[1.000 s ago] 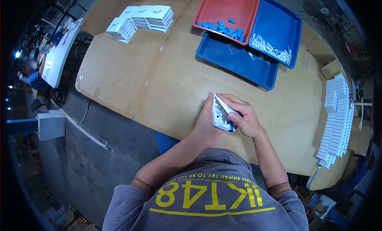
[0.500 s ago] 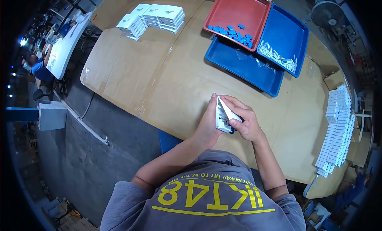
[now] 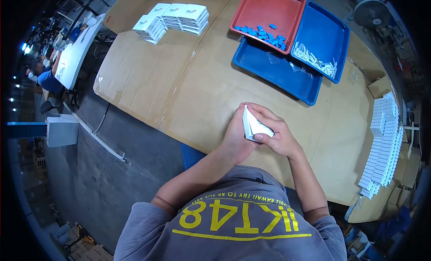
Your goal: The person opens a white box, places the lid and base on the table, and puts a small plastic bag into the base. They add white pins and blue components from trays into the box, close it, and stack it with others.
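Observation:
Between my two hands, just above the front part of the cardboard-covered table, is a white plastic case [image 3: 257, 128]. Its two parts lie nearly together, and the inside is hidden from me. My left hand [image 3: 236, 134] wraps round its left side, fingers behind it. With its thumb on the near edge and its fingers over the far side, my right hand [image 3: 279, 134] grips the right of the case. The undersides of both hands and the back of the case are out of sight.
A red tray [image 3: 269, 14] holds several small blue parts [image 3: 265, 36]. Beside it, a blue tray [image 3: 322, 29] holds white sticks [image 3: 314, 61]; another blue tray [image 3: 269, 74] lies nearer. White cases are stacked at far left [image 3: 179, 16]. Rows of white pieces [image 3: 381, 148] line the right edge.
The case's opened side, which showed its inner parts, has closed to a smooth white face. My right thumb now presses along its near edge. The view has shifted slightly.

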A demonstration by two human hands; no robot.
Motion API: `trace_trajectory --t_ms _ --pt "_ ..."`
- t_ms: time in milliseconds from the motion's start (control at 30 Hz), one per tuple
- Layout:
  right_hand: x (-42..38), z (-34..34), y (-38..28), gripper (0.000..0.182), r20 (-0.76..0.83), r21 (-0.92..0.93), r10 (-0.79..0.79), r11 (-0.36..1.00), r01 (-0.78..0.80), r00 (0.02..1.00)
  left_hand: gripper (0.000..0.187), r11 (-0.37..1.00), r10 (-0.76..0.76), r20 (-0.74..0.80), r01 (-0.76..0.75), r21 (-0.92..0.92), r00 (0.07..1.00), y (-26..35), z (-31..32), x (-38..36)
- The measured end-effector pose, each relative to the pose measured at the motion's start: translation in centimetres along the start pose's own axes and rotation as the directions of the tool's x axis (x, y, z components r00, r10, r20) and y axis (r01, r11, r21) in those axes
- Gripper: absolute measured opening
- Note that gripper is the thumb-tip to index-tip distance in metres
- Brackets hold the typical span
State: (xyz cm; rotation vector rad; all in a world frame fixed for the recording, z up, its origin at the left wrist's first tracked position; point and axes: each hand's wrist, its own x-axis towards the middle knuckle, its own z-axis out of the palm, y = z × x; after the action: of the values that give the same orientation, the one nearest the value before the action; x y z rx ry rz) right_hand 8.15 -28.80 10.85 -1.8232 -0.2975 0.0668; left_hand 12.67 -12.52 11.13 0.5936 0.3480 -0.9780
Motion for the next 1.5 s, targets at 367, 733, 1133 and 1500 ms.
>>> trace_trajectory --t_ms 367,733,1133,1500 --pt "-0.1 0.0 -1.3 0.075 0.021 -0.377 -0.185 0.909 0.179 0.983 0.049 0.978 0.116 0.071 -0.127 0.163 0.991 -0.4 0.0 -0.6" --pt "-3.0 -0.6 -1.7 0.038 -0.307 0.550 0.367 0.822 -0.151 0.878 0.052 0.719 0.356 0.353 -0.495 0.488 0.865 0.5 0.2 -1.6" --pt "-3.7 -1.9 -2.3 0.037 -0.291 0.510 0.153 0.860 0.018 0.944 0.042 0.588 0.240 0.521 -0.550 0.594 0.819 1.2 -0.9 -1.4" --pt "-2.9 -2.1 -2.5 0.037 -0.291 0.384 0.147 0.923 -0.025 0.945 0.045 0.658 0.187 0.472 -0.467 0.591 0.861 1.5 -2.1 -1.0"
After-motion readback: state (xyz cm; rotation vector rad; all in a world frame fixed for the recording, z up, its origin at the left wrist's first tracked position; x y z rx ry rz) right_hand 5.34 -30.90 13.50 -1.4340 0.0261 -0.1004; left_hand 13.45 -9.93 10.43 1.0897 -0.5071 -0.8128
